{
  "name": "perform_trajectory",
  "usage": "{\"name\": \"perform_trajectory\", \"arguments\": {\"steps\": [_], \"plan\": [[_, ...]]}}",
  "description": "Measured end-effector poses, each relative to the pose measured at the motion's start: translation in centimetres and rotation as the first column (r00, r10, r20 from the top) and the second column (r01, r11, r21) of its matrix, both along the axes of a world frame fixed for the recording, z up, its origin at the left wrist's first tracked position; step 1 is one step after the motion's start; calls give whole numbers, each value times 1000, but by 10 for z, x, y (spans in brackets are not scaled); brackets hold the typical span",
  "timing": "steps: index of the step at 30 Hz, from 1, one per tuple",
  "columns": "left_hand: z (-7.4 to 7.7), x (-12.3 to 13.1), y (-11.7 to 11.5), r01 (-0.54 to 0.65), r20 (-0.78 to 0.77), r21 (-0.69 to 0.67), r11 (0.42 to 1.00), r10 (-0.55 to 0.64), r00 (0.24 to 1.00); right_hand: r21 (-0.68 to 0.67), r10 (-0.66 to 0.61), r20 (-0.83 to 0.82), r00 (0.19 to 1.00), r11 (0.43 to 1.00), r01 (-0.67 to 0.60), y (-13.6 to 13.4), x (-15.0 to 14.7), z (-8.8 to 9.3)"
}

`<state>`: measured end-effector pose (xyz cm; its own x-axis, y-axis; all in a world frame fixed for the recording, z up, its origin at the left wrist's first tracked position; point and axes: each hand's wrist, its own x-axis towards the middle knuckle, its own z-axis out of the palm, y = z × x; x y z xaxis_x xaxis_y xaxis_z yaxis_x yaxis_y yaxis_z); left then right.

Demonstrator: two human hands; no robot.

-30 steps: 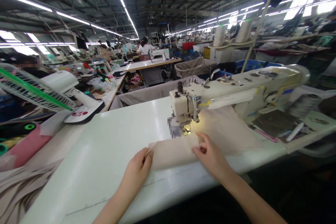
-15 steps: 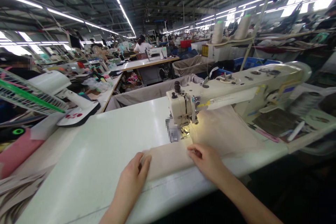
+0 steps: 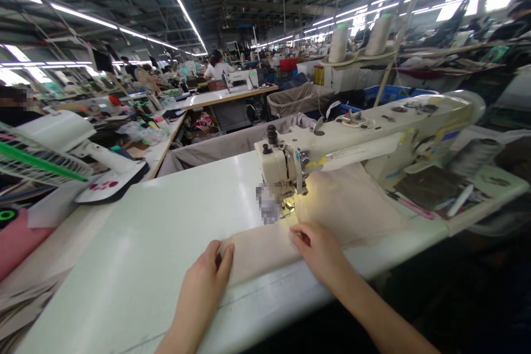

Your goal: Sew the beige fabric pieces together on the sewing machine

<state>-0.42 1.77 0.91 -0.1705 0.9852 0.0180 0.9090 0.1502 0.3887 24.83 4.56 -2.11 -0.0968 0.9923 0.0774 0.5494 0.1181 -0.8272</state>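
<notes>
A beige piece of fabric (image 3: 261,254) lies across the pale green table (image 3: 166,221), running under the arm of a sewing machine (image 3: 332,146). My left hand (image 3: 206,271) pinches the fabric's left end between thumb and fingers. Close in front of the lit presser foot (image 3: 287,206), my right hand (image 3: 315,246) grips the fabric near its edge, fingers curled together. The fabric's wider part spreads out to the right, behind my right hand and below the machine arm. The needle itself is too small to make out.
A white fan (image 3: 112,174) stands at the left. Pink scissors (image 3: 415,207), a dark cloth (image 3: 427,188) and a white tool (image 3: 460,200) lie right of the machine. Thread cones (image 3: 338,43) stand behind it. Beyond the table hangs a grey cloth bin (image 3: 232,144); a co-worker (image 3: 216,66) sits further back.
The whole view has shifted slightly, so everything sits a little further left. Both hands keep their hold on the fabric, with hardly any movement relative to the machine.
</notes>
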Motion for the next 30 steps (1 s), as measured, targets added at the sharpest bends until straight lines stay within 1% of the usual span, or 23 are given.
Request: {"name": "perform_trajectory", "arguments": {"steps": [5,11,16,19,21,22,24,26,28,30], "plan": [[1,1,1,2,-16,-13,1000,-2,1000,-15,-4,27,1000,1000,4,1,-2,5],[1,0,0,14,-10,33,999,-14,1000,-45,-17,53,998,999,19,1,-3,10],[1,1,0,10,-18,19,1000,-10,1000,-48,-17,75,997,999,21,1,-3,12],[0,2,1,17,-28,-10,1000,-17,999,-39,-13,127,992,999,18,2,-3,12],[0,2,2,21,-35,-28,999,-21,999,-17,-3,212,977,1000,7,2,-4,12],[0,2,2,22,-39,-37,999,-23,999,9,2,276,961,1000,-5,1,-5,12],[1,3,2,17,-39,-57,998,-19,999,112,-3,420,908,992,-48,0,-6,10],[2,3,2,2,-11,-68,998,-3,1000,258,-33,519,854,959,-120,-3,-5,8],[3,2,1,-23,32,-58,998,25,999,380,-54,541,839,906,-186,-4,-3,4],[3,1,2,-52,57,-43,998,54,997,438,-48,528,848,871,-223,-4,1,-1]]}}
